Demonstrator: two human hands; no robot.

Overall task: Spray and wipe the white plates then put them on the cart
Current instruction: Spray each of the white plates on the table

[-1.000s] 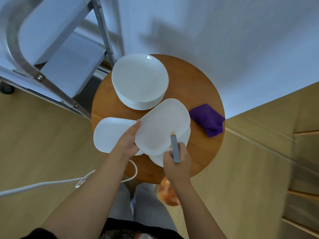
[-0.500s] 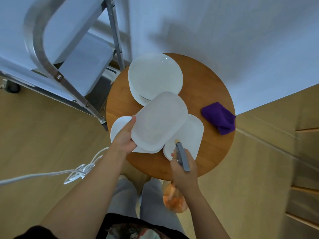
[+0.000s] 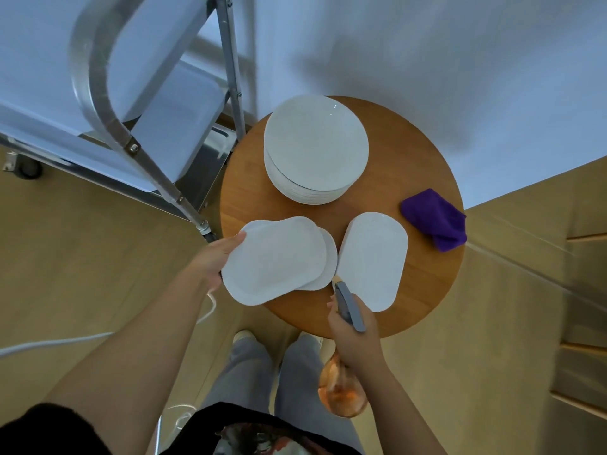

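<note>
My left hand [image 3: 215, 261] grips the left edge of a white oblong plate [image 3: 276, 259], held over another oblong plate [image 3: 328, 261] on the round wooden table [image 3: 420, 165]. My right hand [image 3: 353, 336] holds a spray bottle [image 3: 348, 303] with a grey head and orange body, its nozzle pointing at the held plate. A third oblong plate [image 3: 372, 257] lies just right of the nozzle. A stack of round white plates [image 3: 315, 149] sits at the table's back. A purple cloth [image 3: 435, 218] lies at the right edge. The metal cart [image 3: 164, 126] stands to the left.
A white cable [image 3: 49, 343] runs across the wooden floor at the left, under my left arm. Wooden steps or drawer fronts [image 3: 581, 290] are at the right. A white wall rises behind the table. My legs stand just below the table's near edge.
My left hand has carried the oblong plate leftward and lower, uncovering the plate at the right. My right hand with the spray bottle has drawn back slightly toward me.
</note>
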